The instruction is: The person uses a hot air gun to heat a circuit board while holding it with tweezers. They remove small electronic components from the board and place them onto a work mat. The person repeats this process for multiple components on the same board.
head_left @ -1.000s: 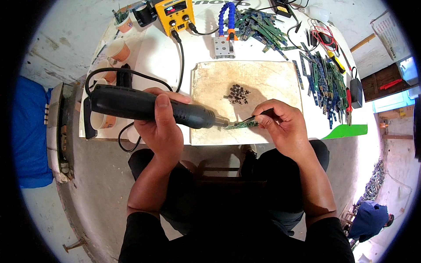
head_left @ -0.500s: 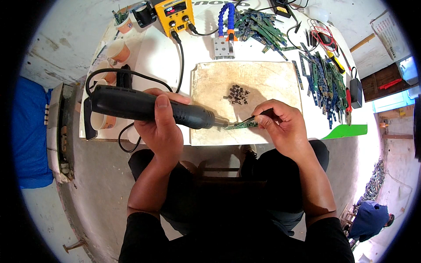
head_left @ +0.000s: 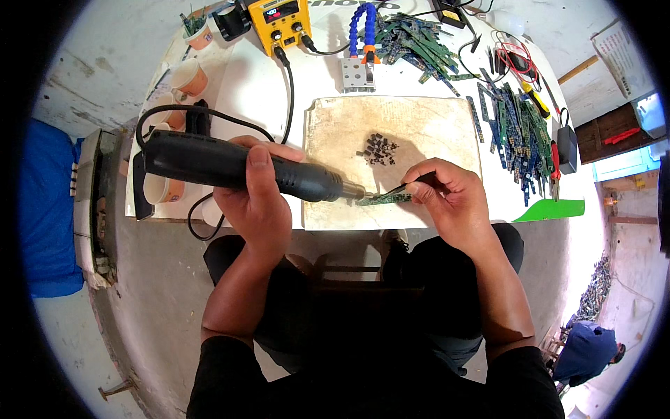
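Observation:
My left hand (head_left: 257,188) is wrapped round a black hot air gun (head_left: 209,166), its metal nozzle pointing right. Just past the nozzle lies a narrow green circuit board strip (head_left: 388,200), near the front edge of a stained, light-coloured board (head_left: 335,129). Pinched in my right hand (head_left: 447,199) are dark tweezers (head_left: 396,189), their tips over the strip close to the nozzle. Whether the tips grip anything is too small to tell. A small heap of black electronic parts (head_left: 380,149) sits farther back on the board.
A yellow hot air station (head_left: 279,26) stands at the back left, cabled forward. Paper cups (head_left: 188,78) line the left edge. Circuit strips are piled at the back (head_left: 412,45) and right (head_left: 520,133), near red-handled pliers (head_left: 555,160). Another person (head_left: 590,353) is at the far lower right.
The hot air gun has shifted very slightly up in the picture. My right hand and the tweezers stay nearly still over the strip.

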